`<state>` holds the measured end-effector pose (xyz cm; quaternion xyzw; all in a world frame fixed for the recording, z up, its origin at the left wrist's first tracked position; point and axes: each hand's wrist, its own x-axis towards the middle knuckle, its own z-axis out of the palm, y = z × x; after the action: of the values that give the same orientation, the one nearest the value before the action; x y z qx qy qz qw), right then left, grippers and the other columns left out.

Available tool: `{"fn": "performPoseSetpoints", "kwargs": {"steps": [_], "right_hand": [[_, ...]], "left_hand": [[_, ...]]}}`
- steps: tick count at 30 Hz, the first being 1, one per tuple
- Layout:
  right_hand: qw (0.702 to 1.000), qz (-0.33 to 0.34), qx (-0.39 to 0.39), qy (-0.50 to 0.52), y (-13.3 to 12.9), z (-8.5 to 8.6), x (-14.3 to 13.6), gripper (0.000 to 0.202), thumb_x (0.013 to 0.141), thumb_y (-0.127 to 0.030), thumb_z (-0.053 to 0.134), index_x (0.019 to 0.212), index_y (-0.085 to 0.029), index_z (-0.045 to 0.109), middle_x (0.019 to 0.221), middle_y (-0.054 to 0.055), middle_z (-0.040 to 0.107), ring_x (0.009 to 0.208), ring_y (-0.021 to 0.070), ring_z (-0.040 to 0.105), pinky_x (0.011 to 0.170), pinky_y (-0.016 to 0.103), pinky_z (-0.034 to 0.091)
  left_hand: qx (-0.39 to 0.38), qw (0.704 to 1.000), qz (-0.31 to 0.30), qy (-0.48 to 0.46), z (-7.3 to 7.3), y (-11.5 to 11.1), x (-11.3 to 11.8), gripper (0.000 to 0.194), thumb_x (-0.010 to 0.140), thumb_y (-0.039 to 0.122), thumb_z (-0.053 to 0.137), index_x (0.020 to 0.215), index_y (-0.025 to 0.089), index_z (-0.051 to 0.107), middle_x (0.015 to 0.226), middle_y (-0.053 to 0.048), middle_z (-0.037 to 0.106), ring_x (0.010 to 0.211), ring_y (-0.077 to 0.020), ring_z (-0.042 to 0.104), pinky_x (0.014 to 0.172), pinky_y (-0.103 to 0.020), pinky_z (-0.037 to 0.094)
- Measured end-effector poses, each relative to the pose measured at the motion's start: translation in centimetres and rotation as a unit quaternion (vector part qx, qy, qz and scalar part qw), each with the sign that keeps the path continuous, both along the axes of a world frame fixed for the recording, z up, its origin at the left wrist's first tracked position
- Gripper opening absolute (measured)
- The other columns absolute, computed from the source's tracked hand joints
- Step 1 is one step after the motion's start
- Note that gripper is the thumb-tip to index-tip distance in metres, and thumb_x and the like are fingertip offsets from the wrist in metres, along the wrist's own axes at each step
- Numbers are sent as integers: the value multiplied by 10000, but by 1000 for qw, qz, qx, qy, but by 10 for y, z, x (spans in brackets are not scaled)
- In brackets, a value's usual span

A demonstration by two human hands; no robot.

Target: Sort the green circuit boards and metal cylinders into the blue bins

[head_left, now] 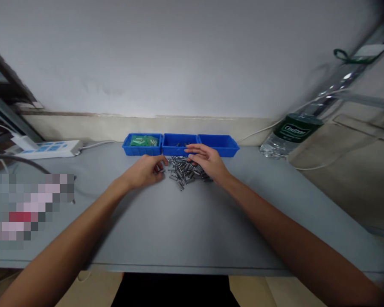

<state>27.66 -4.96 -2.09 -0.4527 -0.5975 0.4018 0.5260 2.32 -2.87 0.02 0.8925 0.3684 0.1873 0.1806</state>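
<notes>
From the head view, your left hand (146, 171) sits curled at the left edge of the pile of small metal pins (184, 169) on the grey tabletop (185, 226), fingertips touching pins; whether it grips one, I cannot tell. Your right hand (207, 161) lies flat and loose over the pile's right side, grasping nothing. Just behind the pile stand three blue trays (180, 145); the left one holds green parts (143, 140). Right of the trays lies a water bottle (289, 134); far left, a power strip (49, 149).
</notes>
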Motion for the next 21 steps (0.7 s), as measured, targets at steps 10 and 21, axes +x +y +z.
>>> {"fn": "performPoseSetpoints", "kwargs": {"steps": [10,21], "right_hand": [[997,69,15,-38,-6,3,-5,312,794,-339,763,1079,-216,731,928,60,781,848,217,738,875,430,594],[989,130,-54,38,-16,8,-13,306,769,-374,826,1025,-218,768,841,42,778,760,179,726,779,373,610]], "left_hand": [[-124,949,15,-290,-1,-1,17,223,794,300,769,954,164,694,912,-85,776,871,-208,753,855,-361,623],[-165,912,27,-376,3,-13,26,326,706,328,887,869,153,666,872,-76,751,799,-192,741,812,-334,639]]}}
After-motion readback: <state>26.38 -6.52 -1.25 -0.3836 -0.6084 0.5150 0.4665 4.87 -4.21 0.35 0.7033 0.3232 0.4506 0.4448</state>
